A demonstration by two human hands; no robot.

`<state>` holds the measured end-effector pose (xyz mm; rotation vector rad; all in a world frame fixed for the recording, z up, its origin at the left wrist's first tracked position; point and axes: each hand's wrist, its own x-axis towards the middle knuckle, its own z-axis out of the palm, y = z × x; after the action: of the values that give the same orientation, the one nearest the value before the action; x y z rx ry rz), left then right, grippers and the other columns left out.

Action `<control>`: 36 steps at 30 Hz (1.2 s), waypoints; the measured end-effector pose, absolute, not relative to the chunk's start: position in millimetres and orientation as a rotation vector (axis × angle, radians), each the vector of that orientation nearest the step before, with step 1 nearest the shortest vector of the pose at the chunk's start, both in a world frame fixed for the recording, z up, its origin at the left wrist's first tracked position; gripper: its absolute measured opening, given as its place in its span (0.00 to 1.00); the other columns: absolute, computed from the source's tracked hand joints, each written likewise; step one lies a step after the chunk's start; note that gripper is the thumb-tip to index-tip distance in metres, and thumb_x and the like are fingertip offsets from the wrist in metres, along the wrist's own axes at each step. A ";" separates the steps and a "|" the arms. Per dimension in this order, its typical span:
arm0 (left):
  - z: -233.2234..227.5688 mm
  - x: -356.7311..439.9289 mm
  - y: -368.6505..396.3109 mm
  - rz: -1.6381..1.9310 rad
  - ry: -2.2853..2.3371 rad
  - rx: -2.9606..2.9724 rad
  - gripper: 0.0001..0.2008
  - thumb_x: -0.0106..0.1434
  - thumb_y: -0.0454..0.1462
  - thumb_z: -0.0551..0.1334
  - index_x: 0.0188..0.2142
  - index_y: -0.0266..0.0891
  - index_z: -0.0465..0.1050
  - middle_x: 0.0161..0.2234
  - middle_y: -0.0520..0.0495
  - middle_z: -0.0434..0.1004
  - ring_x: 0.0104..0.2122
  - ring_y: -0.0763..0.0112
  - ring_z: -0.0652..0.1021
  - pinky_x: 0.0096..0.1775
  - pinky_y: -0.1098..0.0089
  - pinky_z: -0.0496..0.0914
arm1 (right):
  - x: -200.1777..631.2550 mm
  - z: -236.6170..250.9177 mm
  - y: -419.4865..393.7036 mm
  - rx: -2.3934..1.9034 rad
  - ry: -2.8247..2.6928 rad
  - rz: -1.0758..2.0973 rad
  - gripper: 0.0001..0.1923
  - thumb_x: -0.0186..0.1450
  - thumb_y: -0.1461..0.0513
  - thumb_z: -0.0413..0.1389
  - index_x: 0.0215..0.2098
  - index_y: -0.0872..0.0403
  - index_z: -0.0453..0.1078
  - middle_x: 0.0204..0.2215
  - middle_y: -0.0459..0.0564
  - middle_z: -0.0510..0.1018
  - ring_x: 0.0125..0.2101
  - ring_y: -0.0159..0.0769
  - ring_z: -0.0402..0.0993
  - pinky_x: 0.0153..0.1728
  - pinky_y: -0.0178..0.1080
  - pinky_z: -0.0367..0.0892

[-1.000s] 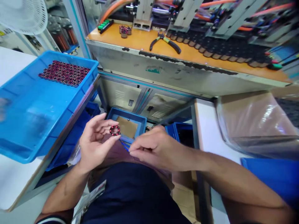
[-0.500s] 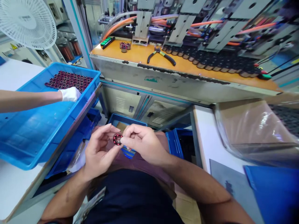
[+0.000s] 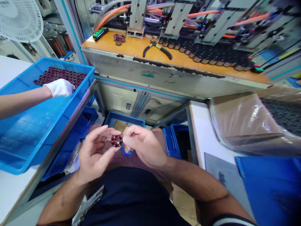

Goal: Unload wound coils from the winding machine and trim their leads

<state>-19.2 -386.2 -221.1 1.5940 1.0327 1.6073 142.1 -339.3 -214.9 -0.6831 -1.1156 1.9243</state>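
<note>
1. Head view: both bare hands meet low in front of the person's lap, over a small blue bin (image 3: 110, 118) on the floor below.
2. The left hand (image 3: 94, 153) pinches a small red-and-black wound ring (image 3: 116, 141) between thumb and fingertips, palm turned inward.
3. The right hand (image 3: 143, 147) is curled and closed against the ring's right edge, its fingertips touching the part; both hands grip the same ring.
4. The ring is held in the air, touching nothing but fingers, well apart from the desk (image 3: 202, 131) at the right.
5. At the left, a co-worker's white-gloved hand (image 3: 60, 87) rests in a large blue tray (image 3: 28, 125), just beside a packed batch of similar rings (image 3: 58, 73).
6. On the orange machine bench (image 3: 141, 50) behind lie pliers (image 3: 157, 49), a few loose rings (image 3: 118, 38) and a long row of dark parts (image 3: 207, 55).
7. Risk, as a judgement: the ring is small and held only at its rim, so a slip of either pinch could let it fall into the bin or onto the floor.
8. Pressing on the fine windings with fingertips could also scuff or shift the wire.
9. A crinkled plastic bag (image 3: 246, 122) lies on the desk at the right, clear of the hands.
</note>
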 end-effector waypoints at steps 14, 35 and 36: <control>-224.5 -23.5 -380.9 1.382 0.950 1.407 0.18 0.57 0.30 0.69 0.47 0.45 0.80 0.46 0.41 0.76 0.49 0.61 0.77 0.48 0.63 0.75 | 157.1 -192.2 -330.9 -0.868 -1.327 1.920 0.18 0.55 0.53 0.68 0.26 0.56 0.68 0.21 0.41 0.71 0.22 0.25 0.64 0.23 0.31 0.59; -229.7 -22.1 -383.7 1.286 0.888 1.193 0.14 0.57 0.33 0.71 0.44 0.46 0.81 0.44 0.43 0.80 0.42 0.64 0.81 0.43 0.66 0.78 | 177.7 -191.2 -319.9 -0.879 -1.509 1.956 0.17 0.58 0.53 0.66 0.25 0.56 0.69 0.19 0.42 0.71 0.21 0.26 0.65 0.24 0.31 0.60; -228.5 -22.7 -384.0 1.278 0.884 1.186 0.14 0.56 0.33 0.71 0.43 0.45 0.81 0.44 0.43 0.80 0.41 0.64 0.81 0.43 0.66 0.78 | 180.1 -191.3 -317.7 -0.890 -1.536 1.948 0.16 0.58 0.53 0.66 0.25 0.56 0.69 0.19 0.42 0.71 0.21 0.26 0.65 0.23 0.31 0.61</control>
<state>-22.7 -384.0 -228.5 1.1862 0.8835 1.2777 180.1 -317.7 -191.3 -0.8899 -1.5363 1.9481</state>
